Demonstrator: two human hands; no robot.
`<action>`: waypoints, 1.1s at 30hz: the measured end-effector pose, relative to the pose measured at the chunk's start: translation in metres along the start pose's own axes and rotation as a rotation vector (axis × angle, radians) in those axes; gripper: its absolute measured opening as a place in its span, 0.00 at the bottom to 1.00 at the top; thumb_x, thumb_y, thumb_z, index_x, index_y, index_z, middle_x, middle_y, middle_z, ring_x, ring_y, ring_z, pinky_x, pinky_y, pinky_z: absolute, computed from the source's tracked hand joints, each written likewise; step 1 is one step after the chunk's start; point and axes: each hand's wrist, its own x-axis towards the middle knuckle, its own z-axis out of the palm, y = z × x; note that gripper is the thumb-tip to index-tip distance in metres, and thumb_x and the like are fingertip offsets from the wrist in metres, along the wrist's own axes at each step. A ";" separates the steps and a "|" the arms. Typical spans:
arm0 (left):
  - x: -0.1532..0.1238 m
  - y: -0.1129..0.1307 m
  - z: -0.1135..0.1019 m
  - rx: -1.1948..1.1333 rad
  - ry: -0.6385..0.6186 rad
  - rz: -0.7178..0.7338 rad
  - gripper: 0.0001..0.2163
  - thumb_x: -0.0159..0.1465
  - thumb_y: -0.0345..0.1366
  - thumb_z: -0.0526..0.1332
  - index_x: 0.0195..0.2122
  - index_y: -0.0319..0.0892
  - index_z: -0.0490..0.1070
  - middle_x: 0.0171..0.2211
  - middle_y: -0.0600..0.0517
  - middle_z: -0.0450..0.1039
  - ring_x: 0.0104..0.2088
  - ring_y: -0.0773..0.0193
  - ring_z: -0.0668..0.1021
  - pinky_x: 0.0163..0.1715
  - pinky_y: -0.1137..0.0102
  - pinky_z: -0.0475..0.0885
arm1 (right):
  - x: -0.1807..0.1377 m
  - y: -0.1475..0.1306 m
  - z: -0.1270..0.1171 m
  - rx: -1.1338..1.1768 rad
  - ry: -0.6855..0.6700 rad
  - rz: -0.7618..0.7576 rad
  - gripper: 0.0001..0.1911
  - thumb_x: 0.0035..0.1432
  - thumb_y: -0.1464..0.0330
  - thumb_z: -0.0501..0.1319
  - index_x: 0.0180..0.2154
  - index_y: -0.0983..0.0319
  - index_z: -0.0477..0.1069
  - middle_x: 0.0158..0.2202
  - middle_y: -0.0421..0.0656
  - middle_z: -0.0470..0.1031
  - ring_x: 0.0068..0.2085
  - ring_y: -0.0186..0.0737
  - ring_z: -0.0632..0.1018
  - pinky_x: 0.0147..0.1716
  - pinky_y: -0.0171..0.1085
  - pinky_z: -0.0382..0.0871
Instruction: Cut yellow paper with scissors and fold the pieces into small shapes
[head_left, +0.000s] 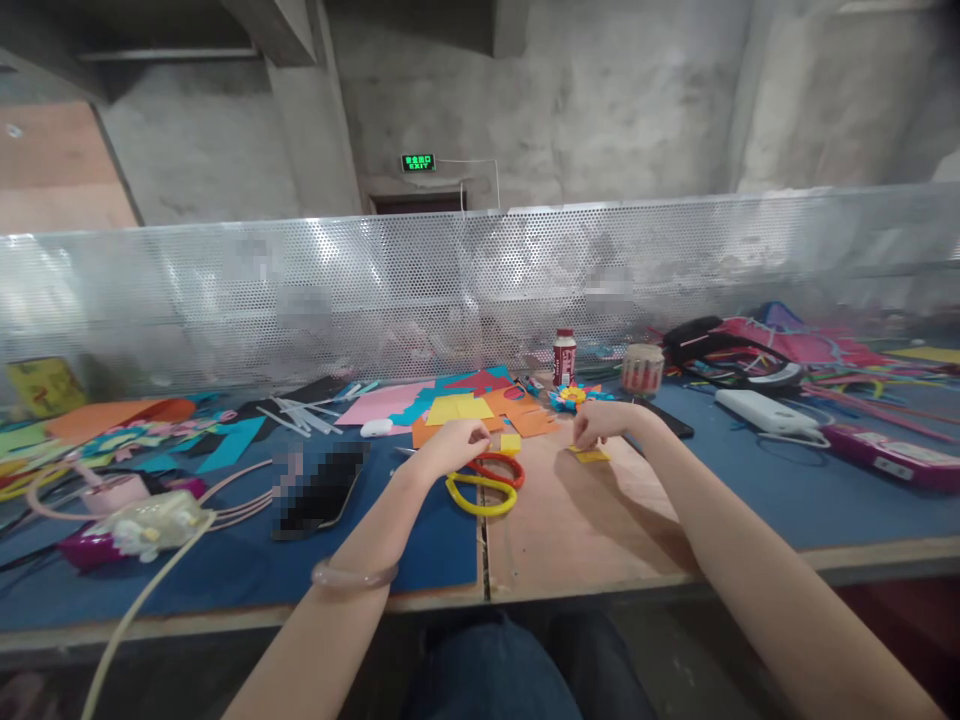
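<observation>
"Beside the scissors [484, 481], what is the left hand [454, 447] doing?"

"Its fingers are drawn together; I can't tell whether they hold anything."

"And the right hand [598, 424]?"

"Right of the scissors, its fingertips are narrow, down at small yellow paper pieces [592, 456] on the desk [540, 540]; gripping or only touching, it's too small to tell."

"Anything else nearby?"

"Just beyond the scissors lies a yellow square [511, 443]; farther beyond, to their right, a blue-and-orange flower [576, 397]."
</observation>
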 end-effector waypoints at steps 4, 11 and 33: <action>-0.001 0.000 0.001 -0.012 -0.003 0.008 0.10 0.54 0.38 0.54 0.33 0.42 0.71 0.34 0.49 0.75 0.34 0.63 0.75 0.34 0.71 0.66 | -0.005 0.001 -0.001 0.078 -0.035 -0.004 0.14 0.38 0.67 0.61 0.31 0.65 0.74 0.28 0.46 0.75 0.29 0.37 0.75 0.23 0.30 0.65; -0.003 0.001 0.001 0.013 0.007 -0.003 0.10 0.55 0.39 0.53 0.34 0.42 0.71 0.34 0.48 0.74 0.34 0.63 0.74 0.34 0.71 0.66 | 0.006 0.001 0.010 0.154 0.022 -0.036 0.14 0.41 0.70 0.61 0.35 0.66 0.72 0.28 0.46 0.74 0.27 0.35 0.74 0.24 0.31 0.68; 0.010 -0.007 0.010 0.091 -0.025 -0.009 0.10 0.55 0.35 0.55 0.35 0.43 0.73 0.36 0.49 0.75 0.37 0.60 0.75 0.37 0.71 0.67 | 0.059 -0.063 0.056 0.133 0.459 -0.325 0.09 0.49 0.67 0.56 0.31 0.62 0.72 0.31 0.44 0.74 0.33 0.37 0.71 0.30 0.32 0.62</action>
